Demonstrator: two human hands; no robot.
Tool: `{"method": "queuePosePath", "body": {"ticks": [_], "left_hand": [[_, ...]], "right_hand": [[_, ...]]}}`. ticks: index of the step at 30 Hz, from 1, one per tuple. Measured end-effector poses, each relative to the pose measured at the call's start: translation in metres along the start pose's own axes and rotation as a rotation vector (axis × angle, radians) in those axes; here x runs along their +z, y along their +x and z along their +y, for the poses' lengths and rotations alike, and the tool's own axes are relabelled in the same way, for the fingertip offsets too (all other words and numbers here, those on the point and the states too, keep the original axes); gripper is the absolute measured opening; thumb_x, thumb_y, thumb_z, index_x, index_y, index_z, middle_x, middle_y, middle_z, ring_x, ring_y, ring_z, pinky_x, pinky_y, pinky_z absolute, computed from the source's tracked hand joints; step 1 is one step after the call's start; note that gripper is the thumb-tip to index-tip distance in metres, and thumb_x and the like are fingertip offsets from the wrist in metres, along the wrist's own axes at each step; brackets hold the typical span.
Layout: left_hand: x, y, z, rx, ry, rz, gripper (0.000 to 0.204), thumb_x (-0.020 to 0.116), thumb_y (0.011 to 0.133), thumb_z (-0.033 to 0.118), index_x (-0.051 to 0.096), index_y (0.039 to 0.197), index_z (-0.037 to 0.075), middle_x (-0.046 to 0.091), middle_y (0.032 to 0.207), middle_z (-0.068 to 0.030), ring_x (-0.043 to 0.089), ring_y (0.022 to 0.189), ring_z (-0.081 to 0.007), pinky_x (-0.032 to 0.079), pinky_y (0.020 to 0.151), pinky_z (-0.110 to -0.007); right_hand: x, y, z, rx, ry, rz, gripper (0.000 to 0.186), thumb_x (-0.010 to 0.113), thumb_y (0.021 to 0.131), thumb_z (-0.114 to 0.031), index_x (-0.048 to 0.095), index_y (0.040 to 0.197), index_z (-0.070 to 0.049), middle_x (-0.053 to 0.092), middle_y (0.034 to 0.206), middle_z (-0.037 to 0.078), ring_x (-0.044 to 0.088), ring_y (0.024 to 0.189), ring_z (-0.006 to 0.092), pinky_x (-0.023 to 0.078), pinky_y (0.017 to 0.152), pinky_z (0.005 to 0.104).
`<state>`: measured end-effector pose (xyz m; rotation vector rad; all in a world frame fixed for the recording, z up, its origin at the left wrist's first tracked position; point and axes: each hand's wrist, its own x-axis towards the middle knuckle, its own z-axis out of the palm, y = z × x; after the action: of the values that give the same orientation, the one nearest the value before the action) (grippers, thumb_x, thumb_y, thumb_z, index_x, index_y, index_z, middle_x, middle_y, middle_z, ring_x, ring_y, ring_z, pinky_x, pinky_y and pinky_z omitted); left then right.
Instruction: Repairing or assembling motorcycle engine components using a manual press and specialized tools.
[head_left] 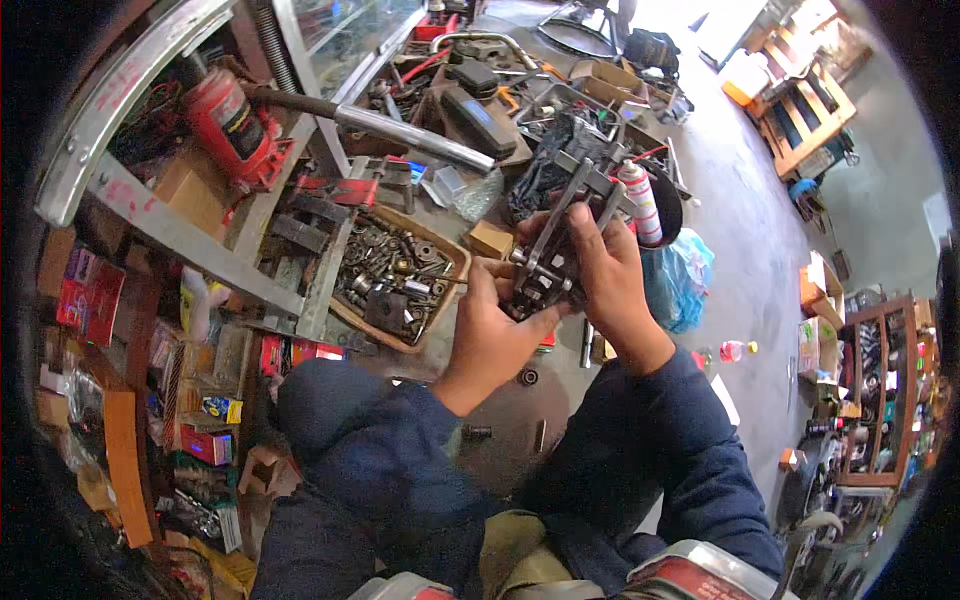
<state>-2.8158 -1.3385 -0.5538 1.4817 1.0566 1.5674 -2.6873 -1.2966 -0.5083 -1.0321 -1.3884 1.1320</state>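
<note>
Between my two hands is a dark metal assembly with two long parallel bars, cross pieces, bolts and shiny fittings, held tilted. My left hand is closed round its lower left end. My right hand grips its right side, thumb along a bar. Just left of it sits a wooden tray of mixed metal parts and sockets. Behind my right hand stand a white and red tube and a blue plastic bag.
A metal frame with a red bottle jack stands at left, beside shelves of boxes. Piled tools lie ahead. A wooden rack is at right, a plastic bottle on the floor. My knees are below.
</note>
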Motion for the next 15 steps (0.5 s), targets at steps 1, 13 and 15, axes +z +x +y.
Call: {"method": "queuePosePath", "body": {"ticks": [1, 13, 15], "left_hand": [[-0.003, 0.002, 0.003, -0.151, -0.143, -0.091, 0.047, 0.078, 0.074, 0.008, 0.041, 0.103, 0.001, 0.063, 0.082, -0.0096, 0.066, 0.075, -0.0166, 0.051, 0.061, -0.029], [-0.014, 0.01, 0.015, -0.726, -0.558, -0.406, 0.044, 0.071, 0.08, 0.003, 0.042, 0.113, 0.006, 0.053, 0.076, -0.0011, 0.046, 0.051, -0.0058, 0.034, 0.041, -0.022], [-0.015, 0.011, 0.017, -0.727, -0.562, -0.405, 0.042, 0.071, 0.081, 0.003, 0.043, 0.112, 0.006, 0.053, 0.076, -0.001, 0.046, 0.052, -0.0058, 0.034, 0.041, -0.021]], "right_hand": [[-0.002, 0.0, -0.002, 0.095, 0.174, -0.006, 0.045, 0.045, 0.098, -0.038, 0.048, 0.118, 0.002, 0.065, 0.102, 0.017, 0.065, 0.093, 0.0236, 0.053, 0.083, 0.0353], [-0.014, 0.007, -0.007, 0.141, 0.178, -0.102, 0.035, 0.053, 0.096, -0.032, 0.054, 0.11, 0.0, 0.067, 0.101, 0.016, 0.066, 0.089, 0.0202, 0.055, 0.078, 0.0332], [-0.015, 0.008, -0.004, 0.098, 0.087, -0.042, 0.034, 0.052, 0.097, -0.032, 0.054, 0.109, 0.0, 0.067, 0.1, 0.016, 0.066, 0.087, 0.0194, 0.055, 0.077, 0.0331]]}}
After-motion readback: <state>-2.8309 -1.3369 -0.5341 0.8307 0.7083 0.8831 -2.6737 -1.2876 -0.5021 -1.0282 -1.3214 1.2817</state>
